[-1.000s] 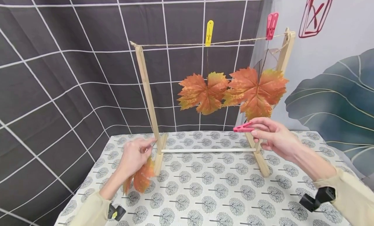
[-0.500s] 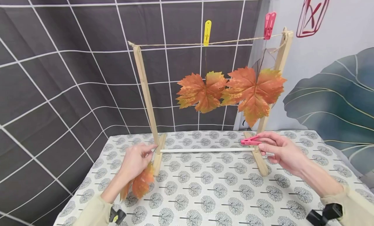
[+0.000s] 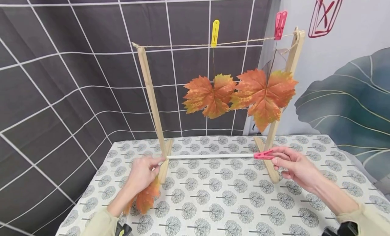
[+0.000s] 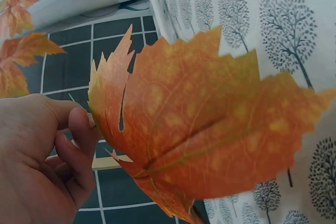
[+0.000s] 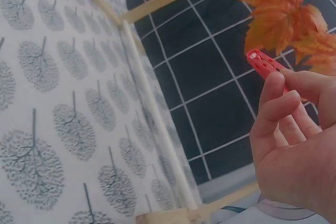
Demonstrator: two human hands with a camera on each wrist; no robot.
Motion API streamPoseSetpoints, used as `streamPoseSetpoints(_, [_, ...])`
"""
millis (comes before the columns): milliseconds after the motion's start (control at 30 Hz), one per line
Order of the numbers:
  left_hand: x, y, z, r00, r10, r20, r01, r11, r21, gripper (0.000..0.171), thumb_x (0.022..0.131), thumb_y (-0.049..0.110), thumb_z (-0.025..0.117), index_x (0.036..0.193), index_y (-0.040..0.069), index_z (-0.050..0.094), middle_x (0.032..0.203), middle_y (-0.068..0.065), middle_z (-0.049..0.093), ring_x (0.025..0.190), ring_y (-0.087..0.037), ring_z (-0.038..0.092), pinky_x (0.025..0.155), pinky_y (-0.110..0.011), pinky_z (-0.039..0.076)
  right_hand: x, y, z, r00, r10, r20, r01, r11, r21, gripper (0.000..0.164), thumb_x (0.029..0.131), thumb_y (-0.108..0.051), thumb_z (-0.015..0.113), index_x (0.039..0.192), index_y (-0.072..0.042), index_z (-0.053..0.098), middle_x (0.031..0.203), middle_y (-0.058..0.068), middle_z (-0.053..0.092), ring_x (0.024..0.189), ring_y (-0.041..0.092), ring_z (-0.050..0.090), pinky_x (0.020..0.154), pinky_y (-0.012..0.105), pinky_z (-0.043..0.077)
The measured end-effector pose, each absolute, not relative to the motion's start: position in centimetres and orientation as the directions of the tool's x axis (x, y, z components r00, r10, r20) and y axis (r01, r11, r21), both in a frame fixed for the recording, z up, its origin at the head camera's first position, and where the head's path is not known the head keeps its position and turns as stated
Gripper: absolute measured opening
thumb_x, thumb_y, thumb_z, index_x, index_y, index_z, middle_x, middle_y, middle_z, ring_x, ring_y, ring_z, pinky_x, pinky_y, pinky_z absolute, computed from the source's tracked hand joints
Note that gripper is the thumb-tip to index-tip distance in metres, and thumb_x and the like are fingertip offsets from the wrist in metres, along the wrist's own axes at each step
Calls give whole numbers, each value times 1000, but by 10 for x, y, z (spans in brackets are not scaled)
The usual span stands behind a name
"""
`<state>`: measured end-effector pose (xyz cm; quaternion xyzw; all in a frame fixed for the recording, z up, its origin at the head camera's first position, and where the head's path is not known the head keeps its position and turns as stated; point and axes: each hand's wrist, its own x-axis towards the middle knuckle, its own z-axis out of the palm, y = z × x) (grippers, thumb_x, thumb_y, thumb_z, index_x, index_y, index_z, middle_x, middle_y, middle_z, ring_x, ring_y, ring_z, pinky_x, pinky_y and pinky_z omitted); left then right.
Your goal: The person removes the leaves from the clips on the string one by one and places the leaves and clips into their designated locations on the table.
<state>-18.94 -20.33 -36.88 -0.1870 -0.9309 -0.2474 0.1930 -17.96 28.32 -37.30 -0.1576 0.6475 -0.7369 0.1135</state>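
Observation:
My left hand (image 3: 143,175) pinches an orange artificial maple leaf (image 4: 205,124) by its stem, beside the foot of the rack's left post. The leaf hangs below the hand, partly hidden by it in the head view. In my right hand (image 3: 297,166) is a pink clothespin (image 3: 263,155), pinched by its handle ends between thumb and fingers, its tip pointing left. From the twine (image 3: 179,45) hang two more maple leaves: a middle leaf (image 3: 210,95) under a yellow clothespin (image 3: 215,33) and a right leaf (image 3: 265,97) under another pink clothespin (image 3: 280,25).
A wooden rack with a left post (image 3: 152,97) and a right post (image 3: 295,53) stands on a tree-print tablecloth (image 3: 219,209). A white rod (image 3: 210,156) joins its feet. Behind it hangs a dark grid-patterned cloth (image 3: 100,73), with a pale curtain (image 3: 359,33) at the right.
My right hand has lowered with the pink clothespin, from over the right foot to about the rod's height. The left hand and its leaf have dropped slightly. The hanging leaves stay on the twine.

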Motion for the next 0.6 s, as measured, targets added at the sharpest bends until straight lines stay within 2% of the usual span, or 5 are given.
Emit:
streamPoseSetpoints(167, [-187, -204, -373, -880, 237, 412, 414, 808, 419, 37, 78, -8, 74, 110, 11, 78, 86, -10, 72, 50, -10, 41, 38, -22, 35, -176, 285, -383, -930, -363, 63, -21, -118, -993, 33, 101, 3, 52, 125, -18, 61, 116, -2, 68, 78, 9, 61, 51, 17, 41])
streamPoseSetpoints(333, [-183, -204, -376, -894, 235, 382, 399, 806, 438, 37, 77, -9, 73, 109, 10, 78, 100, -14, 73, 58, -10, 51, 39, -22, 40, -174, 289, -393, -923, -381, 53, -8, -119, -993, 37, 101, 3, 50, 126, -20, 61, 117, -3, 68, 78, 9, 60, 51, 18, 40])
streamPoseSetpoints(467, [-182, -204, -379, -905, 232, 355, 383, 809, 446, 37, 77, -9, 72, 108, 10, 78, 91, -12, 72, 52, -7, 46, 37, -21, 38, -172, 293, -402, -915, -400, 57, -8, -123, -992, 39, 101, 5, 49, 126, -22, 61, 119, -3, 67, 79, 9, 61, 50, 18, 38])
streamPoseSetpoints(600, [-181, -205, -383, -911, 226, 345, 372, 812, 450, 37, 77, -9, 72, 109, 10, 78, 84, -8, 70, 47, -4, 39, 35, -21, 35, -169, 295, -409, -925, -379, 25, 12, -93, -996, 39, 100, 4, 50, 125, -25, 62, 118, -4, 67, 80, 8, 60, 51, 17, 41])
